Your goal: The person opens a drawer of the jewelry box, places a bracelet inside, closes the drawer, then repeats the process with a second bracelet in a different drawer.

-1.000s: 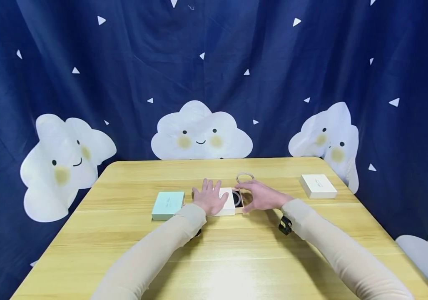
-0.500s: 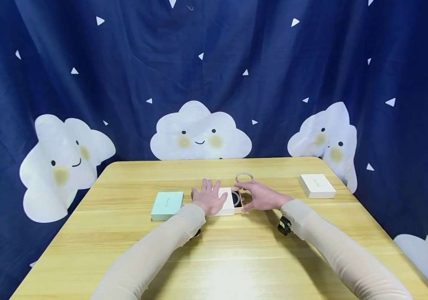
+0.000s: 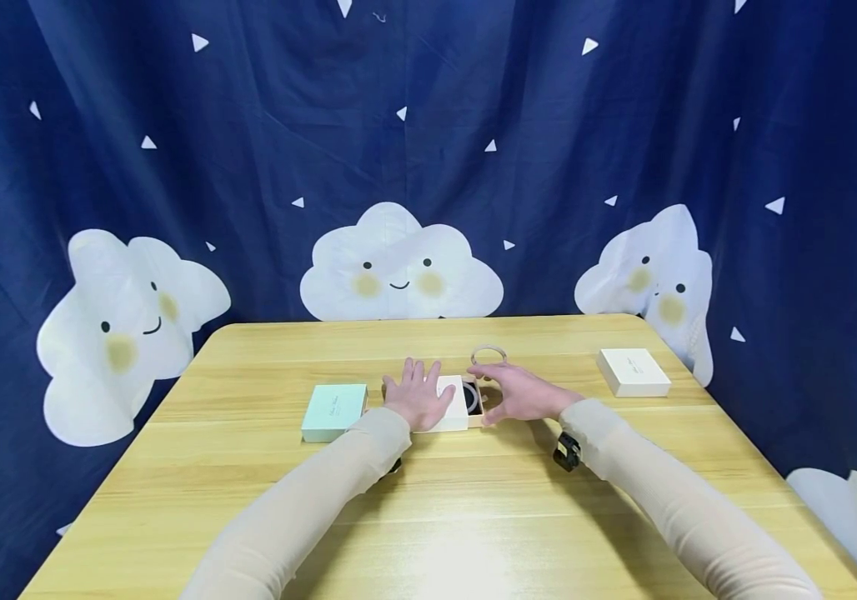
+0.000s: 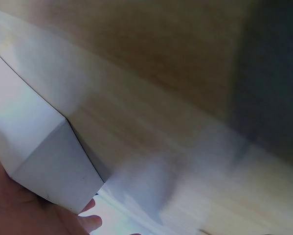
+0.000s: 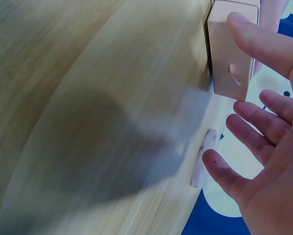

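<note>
My left hand point(image 3: 417, 402) rests on top of a white box sleeve point(image 3: 456, 403) with its fingers spread. In the left wrist view the sleeve's side point(image 4: 60, 164) stands against that hand. A peach drawer point(image 5: 229, 58) with a small pull tab sticks partway out of the sleeve's right end. Inside it lies a bangle point(image 3: 472, 398) on dark lining. My right hand point(image 3: 524, 394) is at the drawer's end, thumb over its face near one corner, another fingertip right at the opposite corner. Beyond the right fingers is a second bangle point(image 3: 488, 348), on the table.
A mint-green box point(image 3: 334, 411) lies left of the left hand. Another white box point(image 3: 634, 372) sits near the table's far right corner. The wooden table point(image 3: 428, 500) ends at a blue curtain point(image 3: 413, 150) printed with clouds. A dark device point(image 3: 568, 451) is worn on the right wrist.
The whole view shifts very slightly. Both hands, the drawer and the boxes keep nearly the same places.
</note>
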Tool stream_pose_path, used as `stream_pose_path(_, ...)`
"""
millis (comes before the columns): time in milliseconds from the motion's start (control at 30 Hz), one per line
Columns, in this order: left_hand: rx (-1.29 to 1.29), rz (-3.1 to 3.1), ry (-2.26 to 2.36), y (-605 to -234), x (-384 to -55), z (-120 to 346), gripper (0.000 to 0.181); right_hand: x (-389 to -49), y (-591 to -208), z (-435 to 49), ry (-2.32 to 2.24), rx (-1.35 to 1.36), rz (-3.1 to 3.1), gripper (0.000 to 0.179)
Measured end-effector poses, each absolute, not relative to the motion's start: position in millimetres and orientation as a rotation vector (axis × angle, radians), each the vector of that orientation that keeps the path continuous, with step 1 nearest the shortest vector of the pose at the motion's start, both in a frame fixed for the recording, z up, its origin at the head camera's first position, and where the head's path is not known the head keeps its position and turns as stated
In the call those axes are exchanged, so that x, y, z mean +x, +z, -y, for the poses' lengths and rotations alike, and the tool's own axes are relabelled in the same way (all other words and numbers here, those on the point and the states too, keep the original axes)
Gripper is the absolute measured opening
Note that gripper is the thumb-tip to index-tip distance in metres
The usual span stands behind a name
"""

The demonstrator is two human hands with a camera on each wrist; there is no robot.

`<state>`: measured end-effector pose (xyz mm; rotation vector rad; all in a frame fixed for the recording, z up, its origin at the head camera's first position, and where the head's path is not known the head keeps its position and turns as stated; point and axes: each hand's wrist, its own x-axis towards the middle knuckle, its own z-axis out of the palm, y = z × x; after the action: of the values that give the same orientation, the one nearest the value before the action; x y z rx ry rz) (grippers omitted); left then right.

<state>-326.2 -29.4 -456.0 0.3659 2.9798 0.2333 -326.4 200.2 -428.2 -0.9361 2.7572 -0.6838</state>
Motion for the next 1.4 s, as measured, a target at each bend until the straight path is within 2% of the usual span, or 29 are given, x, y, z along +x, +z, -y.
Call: stream_pose_path(1400, 0.375, -2.996, 0.221, -451, -322, 30, 0.075, -331, -437, -183, -0.762, -0.985, -2.74, 0.095)
